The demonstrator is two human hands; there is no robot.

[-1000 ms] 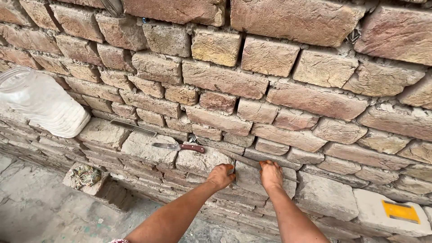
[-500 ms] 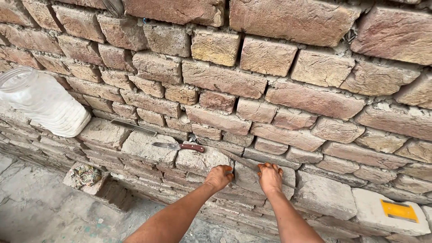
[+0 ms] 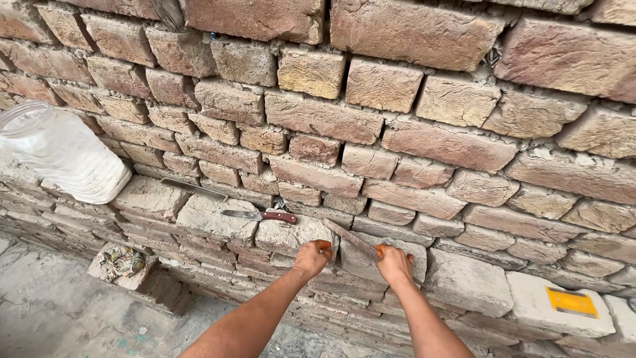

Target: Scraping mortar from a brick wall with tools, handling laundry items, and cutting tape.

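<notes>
Brick fills my view: a rough wall (image 3: 411, 132) with a stepped ledge (image 3: 212, 215) along its foot. My left hand (image 3: 313, 255) is curled against a ledge stone, and I cannot tell whether it grips anything. My right hand (image 3: 395, 263) is closed on a flat dark blade (image 3: 352, 238), possibly a knife, lying slantwise on the stone between both hands. Just left on the ledge lie a red-handled knife (image 3: 260, 215) and a comb (image 3: 194, 189). Farther left stands a white plastic jar (image 3: 63, 156); a yellow-topped block (image 3: 570, 303) sits to the right.
</notes>
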